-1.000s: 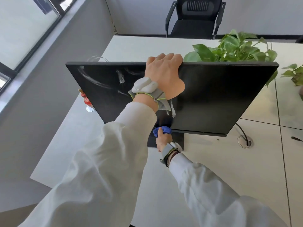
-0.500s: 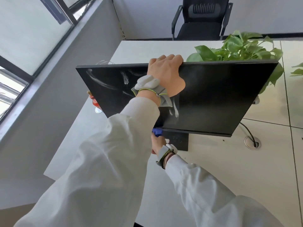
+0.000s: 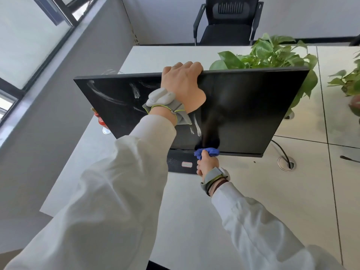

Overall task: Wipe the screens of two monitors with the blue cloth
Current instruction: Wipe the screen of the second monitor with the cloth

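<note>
A black monitor [image 3: 243, 106] stands tilted on the white desk, its screen streaked with white smears on the left half and near the middle. My left hand [image 3: 183, 84] grips the monitor's top edge, fingers curled over it. My right hand [image 3: 207, 164] holds a bunched blue cloth [image 3: 207, 152] against the screen's bottom edge, just right of the stand base [image 3: 179, 162]. Only one monitor is in view.
A leafy green plant [image 3: 272, 53] stands behind the monitor, another plant [image 3: 348, 82] at the far right. A cable runs into a desk grommet [image 3: 286, 162]. A red object [image 3: 100, 119] sits behind the monitor's left side. A black office chair [image 3: 228, 20] stands beyond the desk.
My right hand with the blue cloth has moved right along the screen's bottom edge, out from behind my left arm. My left hand has kept its grip on the top edge.
</note>
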